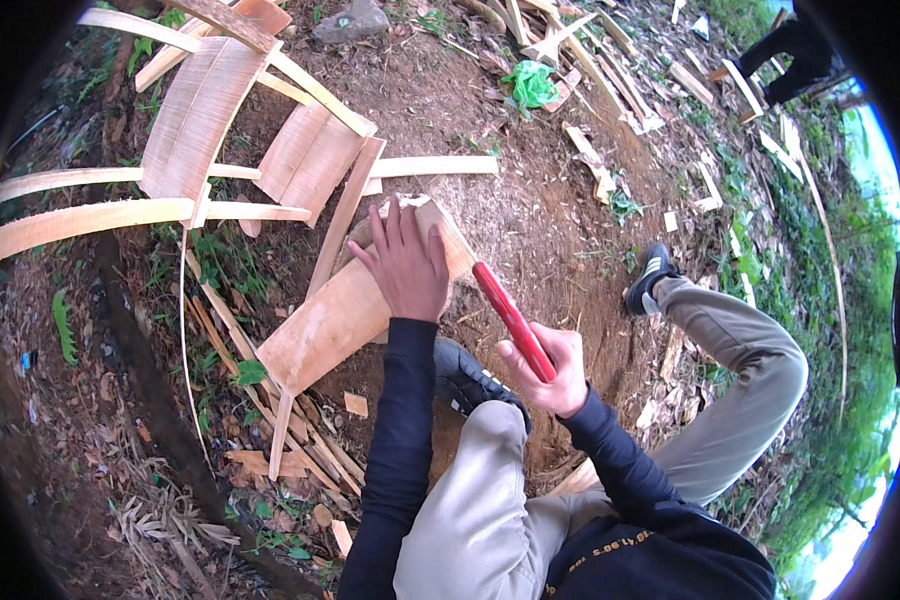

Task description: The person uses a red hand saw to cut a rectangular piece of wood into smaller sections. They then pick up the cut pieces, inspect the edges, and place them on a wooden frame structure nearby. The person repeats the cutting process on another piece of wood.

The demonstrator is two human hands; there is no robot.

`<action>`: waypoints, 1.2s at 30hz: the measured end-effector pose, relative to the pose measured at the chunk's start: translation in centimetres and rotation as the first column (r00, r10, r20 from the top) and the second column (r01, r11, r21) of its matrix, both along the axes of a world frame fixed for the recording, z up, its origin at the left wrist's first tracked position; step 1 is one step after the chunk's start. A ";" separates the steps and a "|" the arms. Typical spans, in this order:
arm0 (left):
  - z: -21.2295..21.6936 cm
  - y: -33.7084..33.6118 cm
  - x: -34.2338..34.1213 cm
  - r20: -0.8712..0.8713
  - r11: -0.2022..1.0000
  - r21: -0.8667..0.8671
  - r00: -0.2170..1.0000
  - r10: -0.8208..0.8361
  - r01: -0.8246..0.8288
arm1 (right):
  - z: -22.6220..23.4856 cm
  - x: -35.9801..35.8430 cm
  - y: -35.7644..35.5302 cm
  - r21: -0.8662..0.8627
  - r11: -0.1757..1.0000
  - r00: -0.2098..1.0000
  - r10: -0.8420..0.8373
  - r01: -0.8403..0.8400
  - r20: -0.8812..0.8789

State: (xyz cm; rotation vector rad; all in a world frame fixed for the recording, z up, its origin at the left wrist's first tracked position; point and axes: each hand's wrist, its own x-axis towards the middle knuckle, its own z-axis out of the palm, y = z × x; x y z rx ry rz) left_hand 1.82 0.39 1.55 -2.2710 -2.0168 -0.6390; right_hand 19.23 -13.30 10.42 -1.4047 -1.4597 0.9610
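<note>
My left hand (pixel 407 268) lies flat on a pale wooden board (pixel 322 332), fingers spread and pointing away from me. The board slants from lower left to upper right, its far end resting over a sawdust-dusted spot on the ground. My right hand (pixel 558 368) is closed around the red handle of a long hand tool (pixel 510 315). The handle's far end meets the board's right end, beyond my left hand. A narrow pale strip runs on from it along that end; whether it is a blade is too unclear to tell.
Partly built wooden frames with slatted panels (pixel 205 110) stand at the upper left. Thin wood strips (pixel 300 445) lie beside the board. A green plastic bag (pixel 532 85), a grey stone (pixel 352 20) and scattered offcuts are farther off. Another person's dark-clothed legs (pixel 795 55) show at upper right.
</note>
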 end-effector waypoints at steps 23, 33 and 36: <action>-1.0 -0.2 0.8 0.057 0.997 0.073 0.998 -0.042 0.038 | 3.6 1.6 -0.7 -0.255 0.966 0.994 0.002 -0.029 -0.105; -0.3 0.6 0.8 0.110 0.986 0.071 0.981 -0.158 0.150 | 3.2 0.9 -0.8 -0.250 0.968 0.985 -0.075 0.034 -0.155; -0.2 0.7 1.2 0.200 0.986 0.128 0.971 -0.127 0.103 | 2.9 1.1 0.2 -0.217 0.976 0.986 -0.057 0.022 -0.156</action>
